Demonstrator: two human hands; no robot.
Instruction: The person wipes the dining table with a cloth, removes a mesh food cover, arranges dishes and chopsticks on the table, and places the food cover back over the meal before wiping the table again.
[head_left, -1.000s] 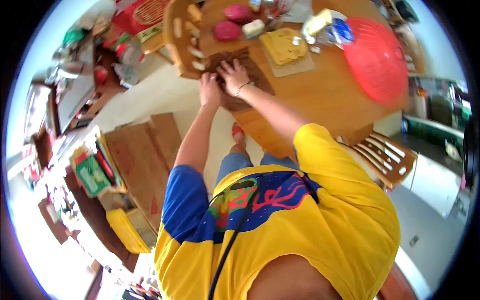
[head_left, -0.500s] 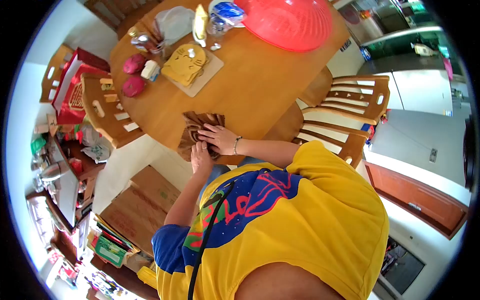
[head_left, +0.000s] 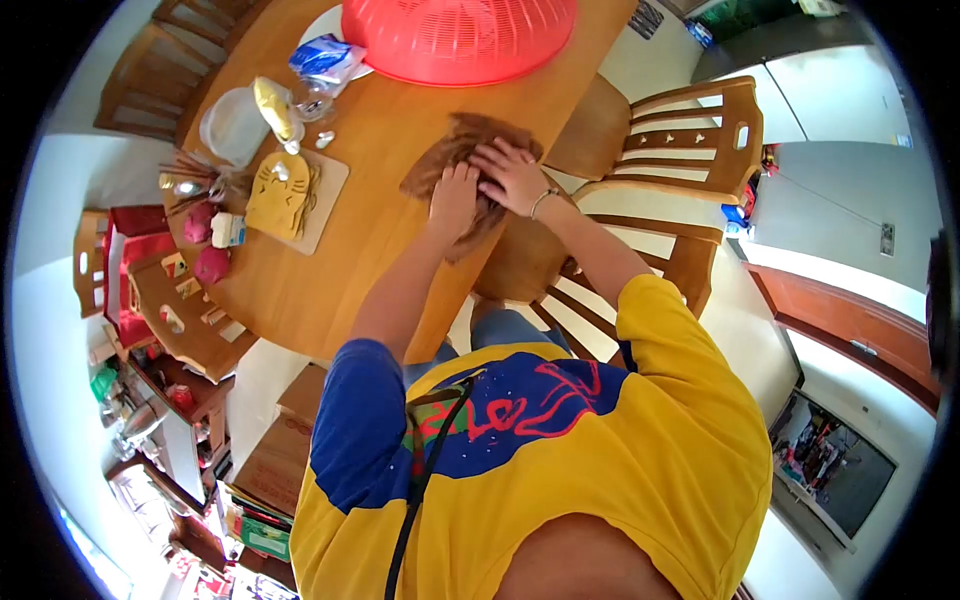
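A crumpled brown cloth [head_left: 436, 165] lies on the wooden table [head_left: 375, 140] near its right-hand edge. My left hand [head_left: 456, 203] is on the cloth, its fingers bent and closed into the folds. Beside it, my right hand [head_left: 514, 180] presses on the cloth from above, fingers spread and stretched out, with a beaded bracelet at the wrist. The two hands are close together. Part of the cloth is hidden under them, and one end hangs toward the table edge.
A red plastic basket [head_left: 460, 45] sits upside down beyond the cloth. To the left are a cutting board [head_left: 325, 205] with yellow cat-faced mats [head_left: 275, 205], pink fruits [head_left: 212, 264], a small carton [head_left: 228, 230] and a clear container [head_left: 228, 128]. Wooden chairs [head_left: 690, 140] stand at the right.
Both hands and the brown cloth have moved right across the table, toward the red basket. The camera view has shifted, so the other tabletop things appear farther left.
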